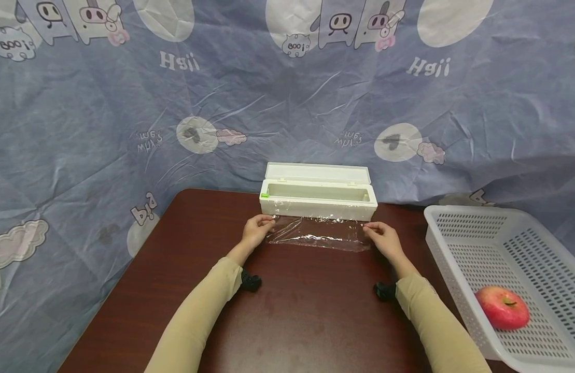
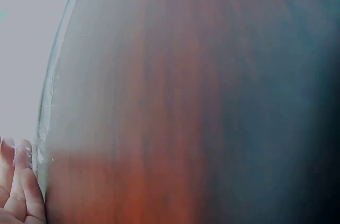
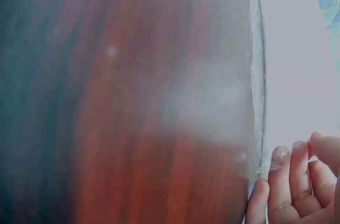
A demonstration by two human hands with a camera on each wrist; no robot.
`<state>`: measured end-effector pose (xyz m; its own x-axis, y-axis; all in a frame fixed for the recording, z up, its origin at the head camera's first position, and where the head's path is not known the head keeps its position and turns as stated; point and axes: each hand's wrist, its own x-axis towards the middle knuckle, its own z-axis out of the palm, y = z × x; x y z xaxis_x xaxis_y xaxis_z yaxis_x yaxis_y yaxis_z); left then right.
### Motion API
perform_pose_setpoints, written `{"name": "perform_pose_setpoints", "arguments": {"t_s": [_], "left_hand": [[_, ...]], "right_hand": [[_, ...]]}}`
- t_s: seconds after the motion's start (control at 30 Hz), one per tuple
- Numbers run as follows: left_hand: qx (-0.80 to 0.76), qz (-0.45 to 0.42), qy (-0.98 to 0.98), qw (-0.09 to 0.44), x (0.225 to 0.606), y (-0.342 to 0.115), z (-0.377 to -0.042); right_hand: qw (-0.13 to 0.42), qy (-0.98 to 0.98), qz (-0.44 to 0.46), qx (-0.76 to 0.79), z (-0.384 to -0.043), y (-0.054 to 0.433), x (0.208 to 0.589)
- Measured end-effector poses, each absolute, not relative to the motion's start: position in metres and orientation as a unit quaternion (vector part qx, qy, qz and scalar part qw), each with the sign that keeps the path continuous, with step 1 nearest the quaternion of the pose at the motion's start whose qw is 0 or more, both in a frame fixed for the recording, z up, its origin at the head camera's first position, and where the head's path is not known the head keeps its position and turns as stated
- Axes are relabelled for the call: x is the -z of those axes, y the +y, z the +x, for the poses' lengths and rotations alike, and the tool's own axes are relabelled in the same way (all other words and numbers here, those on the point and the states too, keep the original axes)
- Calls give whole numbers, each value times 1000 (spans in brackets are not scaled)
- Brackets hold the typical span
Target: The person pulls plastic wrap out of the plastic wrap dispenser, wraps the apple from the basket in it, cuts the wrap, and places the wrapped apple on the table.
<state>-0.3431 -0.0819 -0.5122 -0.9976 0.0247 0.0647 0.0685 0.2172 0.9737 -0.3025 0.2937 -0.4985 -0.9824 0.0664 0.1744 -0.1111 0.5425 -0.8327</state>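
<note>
A sheet of clear plastic wrap (image 1: 320, 234) stretches toward me from a long white dispenser box (image 1: 318, 208), whose lid (image 1: 317, 172) stands raised at the back. My left hand (image 1: 256, 231) pinches the wrap's left corner between thumb and fingers, just in front of the box. At the opposite corner my right hand (image 1: 383, 239) pinches the wrap in the same way. In the right wrist view, a bit of film clings at the fingertips (image 3: 280, 156). A small green piece (image 1: 265, 195) sits at the left end of the box's rim.
To the right stands a pale plastic basket (image 1: 460, 295) with slotted walls, a red apple (image 1: 503, 307) lying inside it. The dark brown wooden table (image 1: 306, 321) reaches back to a blue-grey printed cloth (image 1: 278, 103) hanging behind the box.
</note>
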Motion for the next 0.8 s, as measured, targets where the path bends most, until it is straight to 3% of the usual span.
{"name": "perform_pose_setpoints", "arguments": {"t_s": [0.8], "left_hand": [[672,-46,-735,79,498,-85,-330]], "right_hand": [[107,-838,8,-535,-298,289,487]]}}
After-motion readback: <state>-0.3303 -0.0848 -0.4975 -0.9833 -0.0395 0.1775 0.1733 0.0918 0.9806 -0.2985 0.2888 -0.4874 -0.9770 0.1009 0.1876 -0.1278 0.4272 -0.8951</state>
